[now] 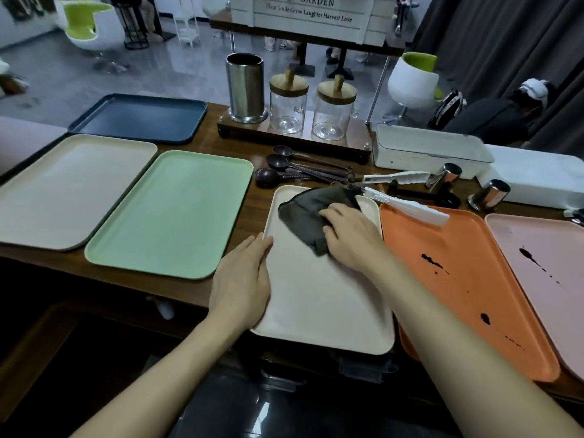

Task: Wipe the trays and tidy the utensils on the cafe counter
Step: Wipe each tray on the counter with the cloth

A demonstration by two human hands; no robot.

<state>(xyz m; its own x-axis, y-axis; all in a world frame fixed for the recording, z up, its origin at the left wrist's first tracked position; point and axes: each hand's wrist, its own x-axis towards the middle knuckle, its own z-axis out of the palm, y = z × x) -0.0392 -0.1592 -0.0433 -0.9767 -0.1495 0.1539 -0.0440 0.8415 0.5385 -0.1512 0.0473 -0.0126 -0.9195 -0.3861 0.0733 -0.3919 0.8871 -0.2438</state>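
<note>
A cream tray [319, 298] lies in front of me on the wooden counter. My right hand [350, 235] presses a dark grey cloth [308, 213] onto its far half, fingers curled over the cloth. My left hand [245, 276] lies flat with straight fingers on the tray's left rim. To the right sit an orange tray [467, 279] and a pink tray [543, 263], both with dark spatters. To the left are a green tray [170, 213], a beige tray [66, 188] and a dark blue tray [139, 118]. Three dark spoons [284, 167] and white tongs [398, 178] lie behind the cream tray.
A steel utensil holder [245, 86] and two glass jars [287, 102] with wooden lids stand on a wooden stand at the back. A white lidded box [429, 150] and two small steel cups [488, 195] sit at the right. A white brush [410, 208] rests on the orange tray's rim.
</note>
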